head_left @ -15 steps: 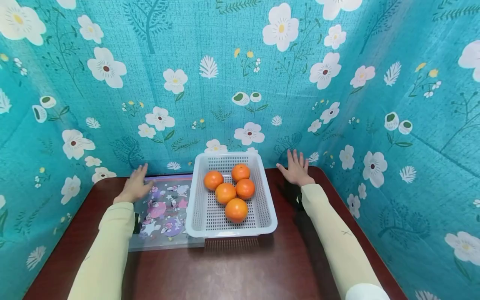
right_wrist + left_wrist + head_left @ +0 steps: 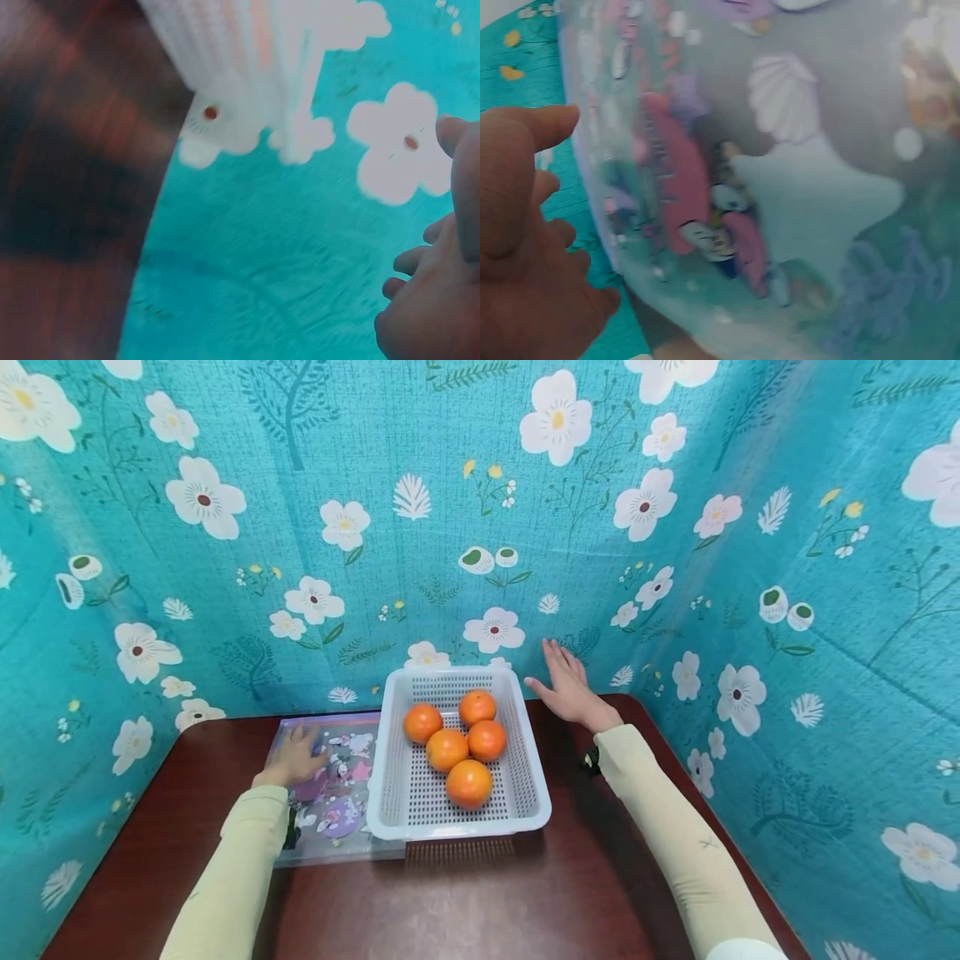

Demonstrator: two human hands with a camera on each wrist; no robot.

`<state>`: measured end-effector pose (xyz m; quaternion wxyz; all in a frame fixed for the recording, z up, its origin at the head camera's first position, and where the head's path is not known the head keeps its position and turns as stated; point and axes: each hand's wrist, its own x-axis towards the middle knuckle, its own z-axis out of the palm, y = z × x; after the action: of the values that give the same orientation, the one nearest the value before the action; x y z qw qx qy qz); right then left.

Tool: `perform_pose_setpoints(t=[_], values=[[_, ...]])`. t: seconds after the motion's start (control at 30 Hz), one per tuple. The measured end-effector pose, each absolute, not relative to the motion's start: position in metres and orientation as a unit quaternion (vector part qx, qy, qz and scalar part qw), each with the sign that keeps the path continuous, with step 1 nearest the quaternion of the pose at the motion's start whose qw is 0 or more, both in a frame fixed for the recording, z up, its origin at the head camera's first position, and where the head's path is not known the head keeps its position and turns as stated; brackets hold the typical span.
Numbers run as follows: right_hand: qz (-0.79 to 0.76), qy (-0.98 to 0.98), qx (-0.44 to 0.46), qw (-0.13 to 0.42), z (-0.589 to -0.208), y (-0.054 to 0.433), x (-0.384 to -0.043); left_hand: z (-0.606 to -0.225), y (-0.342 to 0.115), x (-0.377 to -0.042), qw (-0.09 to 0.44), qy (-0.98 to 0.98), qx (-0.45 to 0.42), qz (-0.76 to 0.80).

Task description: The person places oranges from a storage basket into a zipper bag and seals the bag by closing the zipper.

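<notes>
A white plastic basket (image 2: 534,752) with slotted walls stands on the table, with several oranges (image 2: 470,784) inside. Left of it lies a clear plastic bag (image 2: 341,818) printed with cartoon figures, stars and shells. My left hand (image 2: 296,758) is over the bag's left part, fingers spread and holding nothing; whether it touches the bag cannot be told. In the left wrist view, the bag (image 2: 840,180) lies beside the loosely bent fingers. My right hand (image 2: 567,689) is raised just right of the basket's far corner, its fingers extended and apart from the rim.
The dark red-brown table (image 2: 480,902) runs back to a teal flowered cloth (image 2: 412,585), which hangs behind it and along the sides. The basket's left edge covers part of the bag.
My left hand has moved right and nearer over the bag. My right hand has shifted left toward the basket and turned. The basket and oranges stay in place; the view has shifted slightly.
</notes>
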<state>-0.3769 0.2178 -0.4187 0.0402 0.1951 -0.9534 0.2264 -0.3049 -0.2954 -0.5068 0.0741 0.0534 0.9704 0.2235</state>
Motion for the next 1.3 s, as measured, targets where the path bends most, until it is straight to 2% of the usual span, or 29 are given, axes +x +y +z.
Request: perform_pose_setpoints(t=[0.17, 0.3, 0.57, 0.77, 0.83, 1.1, 1.3], values=[[0.215, -0.947, 0.236, 0.037, -0.411, 0.195, -0.364, -0.522, -0.300, -0.304, 0.152, 0.969, 0.027, 0.192], [0.220, -0.938, 0.267, 0.026, -0.405, 0.178, -0.355, -0.523, -0.297, -0.302, 0.153, 0.970, 0.032, 0.184], [0.238, -0.926, 0.294, -0.017, -0.405, 0.153, -0.339, -0.522, -0.293, -0.295, 0.079, 0.981, 0.024, 0.174], [0.241, -0.909, 0.335, -0.057, -0.403, 0.128, -0.325, -0.523, -0.297, -0.295, -0.007, 0.987, 0.038, 0.153], [0.236, -0.905, 0.348, -0.067, -0.401, 0.118, -0.320, -0.523, -0.298, -0.295, -0.013, 0.987, 0.038, 0.155], [0.244, -0.874, 0.408, -0.098, -0.399, 0.091, -0.301, -0.515, -0.306, -0.290, 0.018, 0.980, 0.019, 0.199], [0.252, -0.870, 0.409, -0.110, -0.402, 0.081, -0.291, -0.494, -0.319, -0.287, -0.038, 0.974, 0.036, 0.220]])
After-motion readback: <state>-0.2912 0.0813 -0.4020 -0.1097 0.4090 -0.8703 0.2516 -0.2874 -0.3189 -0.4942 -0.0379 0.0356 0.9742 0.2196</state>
